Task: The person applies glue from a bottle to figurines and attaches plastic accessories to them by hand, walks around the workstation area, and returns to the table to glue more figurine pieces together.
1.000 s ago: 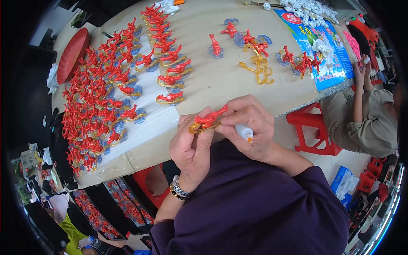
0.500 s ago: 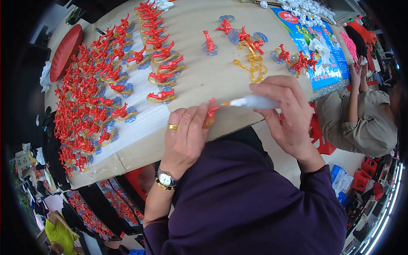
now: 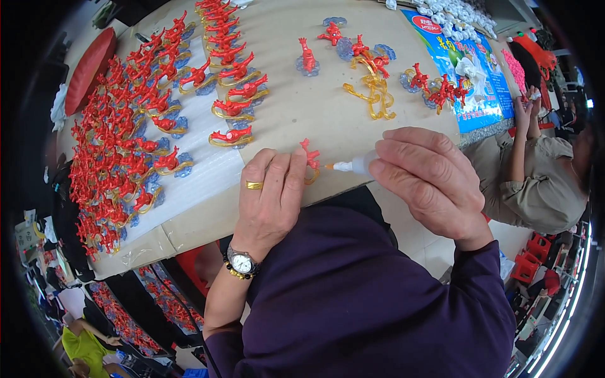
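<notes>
My left hand, its fingers pressed together, holds a small red plastic figurine near the table's front edge. A yellow translucent piece shows under the figurine; the hand hides part of it. My right hand is closed round a white squeeze bottle with an orange-tipped nozzle, much of the bottle covered by the fingers. The nozzle points left at the figurine, very close to it; whether they touch I cannot tell. Beyond my hands lie loose yellow translucent pieces and a red figurine on a bluish clear base.
Many red figurines on bluish bases crowd the table's left side, and a row of them runs beside. A red tray lies far left. At right are a blue printed sheet, white wrapped bits and a seated person.
My right hand and the bottle have shifted, with more of the bottle now behind the fingers. The nozzle has moved lower along the figurine. My left hand keeps its hold.
</notes>
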The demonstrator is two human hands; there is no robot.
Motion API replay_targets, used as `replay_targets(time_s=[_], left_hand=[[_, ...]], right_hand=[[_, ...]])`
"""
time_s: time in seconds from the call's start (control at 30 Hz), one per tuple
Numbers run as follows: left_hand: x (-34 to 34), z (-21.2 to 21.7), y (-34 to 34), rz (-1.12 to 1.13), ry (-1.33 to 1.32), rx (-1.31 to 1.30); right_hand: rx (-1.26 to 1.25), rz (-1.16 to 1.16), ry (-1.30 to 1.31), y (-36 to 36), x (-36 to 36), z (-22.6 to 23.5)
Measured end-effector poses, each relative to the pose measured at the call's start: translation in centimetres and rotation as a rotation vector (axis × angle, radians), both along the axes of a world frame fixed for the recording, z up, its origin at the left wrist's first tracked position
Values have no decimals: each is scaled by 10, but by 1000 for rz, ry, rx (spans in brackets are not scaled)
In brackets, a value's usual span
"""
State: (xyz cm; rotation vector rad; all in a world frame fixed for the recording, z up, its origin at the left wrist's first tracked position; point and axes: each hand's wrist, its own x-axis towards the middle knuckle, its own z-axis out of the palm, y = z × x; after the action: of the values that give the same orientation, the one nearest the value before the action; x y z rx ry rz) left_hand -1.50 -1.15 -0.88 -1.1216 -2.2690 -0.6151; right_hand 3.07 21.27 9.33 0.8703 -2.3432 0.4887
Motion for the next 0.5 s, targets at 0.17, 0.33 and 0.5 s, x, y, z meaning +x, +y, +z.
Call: replay_targets(time_s=[0.17,0.33,0.5], left_hand=[[0,-2,-1,-23,-11,-1],[-1,-1,-1,-37,-13,-7],[-1,-1,-1,-32,-4,-31]], right_hand=[[91,13,11,-1,-1,1],[101,63,141,-2,-10,-5],[117,62,153,-3,-10,-8]])
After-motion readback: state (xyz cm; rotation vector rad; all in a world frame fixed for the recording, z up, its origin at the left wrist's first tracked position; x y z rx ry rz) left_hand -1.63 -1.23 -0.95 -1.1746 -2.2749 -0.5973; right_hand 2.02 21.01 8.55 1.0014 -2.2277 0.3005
